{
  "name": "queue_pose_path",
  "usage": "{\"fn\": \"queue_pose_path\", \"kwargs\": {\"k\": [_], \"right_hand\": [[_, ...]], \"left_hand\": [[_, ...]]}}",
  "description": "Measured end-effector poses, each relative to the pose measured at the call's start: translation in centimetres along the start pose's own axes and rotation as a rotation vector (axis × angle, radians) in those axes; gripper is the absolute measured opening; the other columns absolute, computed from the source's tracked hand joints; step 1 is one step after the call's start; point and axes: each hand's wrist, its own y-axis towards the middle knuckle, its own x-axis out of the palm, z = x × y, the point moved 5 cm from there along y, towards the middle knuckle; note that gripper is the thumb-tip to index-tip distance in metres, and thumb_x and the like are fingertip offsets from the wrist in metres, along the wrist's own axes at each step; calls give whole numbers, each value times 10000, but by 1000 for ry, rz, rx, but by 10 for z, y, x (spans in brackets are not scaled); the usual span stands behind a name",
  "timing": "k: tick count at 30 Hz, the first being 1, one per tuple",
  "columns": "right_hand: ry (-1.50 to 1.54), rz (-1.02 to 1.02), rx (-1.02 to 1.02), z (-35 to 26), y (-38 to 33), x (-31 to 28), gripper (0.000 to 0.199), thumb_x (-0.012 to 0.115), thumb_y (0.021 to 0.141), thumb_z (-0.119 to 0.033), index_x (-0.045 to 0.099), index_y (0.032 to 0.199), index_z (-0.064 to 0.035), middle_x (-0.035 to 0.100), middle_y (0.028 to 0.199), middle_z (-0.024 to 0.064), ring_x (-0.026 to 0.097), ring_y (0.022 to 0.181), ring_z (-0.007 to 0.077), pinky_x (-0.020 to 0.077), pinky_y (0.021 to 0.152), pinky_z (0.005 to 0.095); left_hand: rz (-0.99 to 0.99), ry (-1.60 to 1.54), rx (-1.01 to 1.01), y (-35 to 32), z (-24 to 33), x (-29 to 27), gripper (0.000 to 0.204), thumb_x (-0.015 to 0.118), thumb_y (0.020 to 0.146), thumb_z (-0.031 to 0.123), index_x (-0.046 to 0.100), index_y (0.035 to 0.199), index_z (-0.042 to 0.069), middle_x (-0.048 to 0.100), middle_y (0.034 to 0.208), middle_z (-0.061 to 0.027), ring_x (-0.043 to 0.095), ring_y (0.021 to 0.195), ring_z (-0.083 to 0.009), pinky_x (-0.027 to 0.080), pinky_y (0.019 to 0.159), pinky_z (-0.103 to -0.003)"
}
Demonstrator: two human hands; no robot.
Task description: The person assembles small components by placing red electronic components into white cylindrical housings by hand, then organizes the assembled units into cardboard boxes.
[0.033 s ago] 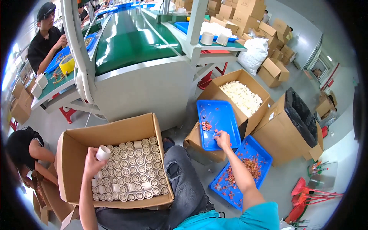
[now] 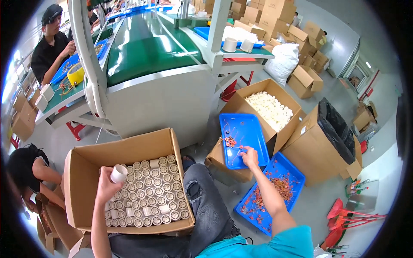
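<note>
My left hand (image 2: 106,185) grips a short white cylindrical cup (image 2: 119,173), its open end tilted up, above the left side of a big cardboard box (image 2: 122,144). Rows of round white plastic pieces (image 2: 148,191) fill that box, most with a patterned end face up and a few on their sides. Over on the right, the fingers of my right hand (image 2: 249,157) are pinched at a small red wired part (image 2: 240,147) above a shallow blue tray (image 2: 254,133). Several more red parts with thin wires (image 2: 230,142) lie on this tray.
A lower blue tray (image 2: 247,209) holds a heap of red wired parts. Behind are a carton of small cream-coloured pieces (image 2: 271,109) and a box lined with a black bag (image 2: 337,124). A green conveyor (image 2: 150,47) stands ahead; co-workers (image 2: 49,47) are at the left.
My left hand and the cup have shifted slightly right and down, and the cup's open end shows a little differently. My right hand has barely moved.
</note>
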Motion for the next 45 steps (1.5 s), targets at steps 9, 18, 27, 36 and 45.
{"fn": "queue_pose_path", "kwargs": {"k": [9, 18, 27, 36, 45], "right_hand": [[620, 111, -769, -263, -85, -80, 148, 713, 736, -22, 705, 882, -48, 647, 863, 106, 627, 757, 231, 517, 669, 318], [865, -856, -746, -415, -177, 15, 198, 681, 784, -68, 697, 976, -20, 668, 916, 127, 651, 776, 222, 519, 702, 327], [715, -711, -889, -406, -193, 63, 180, 661, 753, -53, 690, 922, -2, 626, 941, 139, 616, 870, 292, 487, 791, 371], [862, -367, -736, -387, -156, 41, 141, 668, 766, -4, 679, 907, 4, 640, 897, 123, 632, 765, 249, 509, 681, 324], [1120, -107, -719, -381, -144, -5, 208, 687, 748, 52, 687, 946, -11, 636, 936, 90, 620, 832, 164, 507, 731, 267]], "left_hand": [[-206, -585, -17, -43, 121, 68, 622, 861, 568, 235, 567, 1068, 11, 637, 940, -45, 617, 861, -136, 501, 759, -284], [28, -859, -46, -62, 83, 32, 431, 758, 723, 147, 549, 1055, -30, 629, 1012, -119, 646, 817, -176, 558, 727, -320], [42, -381, -207, -75, 88, 17, 331, 773, 688, 105, 550, 926, 45, 601, 754, -8, 552, 616, -60, 440, 482, -201], [216, -246, -9, -63, 81, 21, 300, 681, 840, 231, 510, 994, 39, 557, 833, -20, 523, 743, -93, 451, 677, -247], [634, 265, 235, -71, 88, 7, 547, 807, 578, -7, 532, 1045, 74, 583, 974, -79, 593, 897, -233, 474, 827, -339]]}}
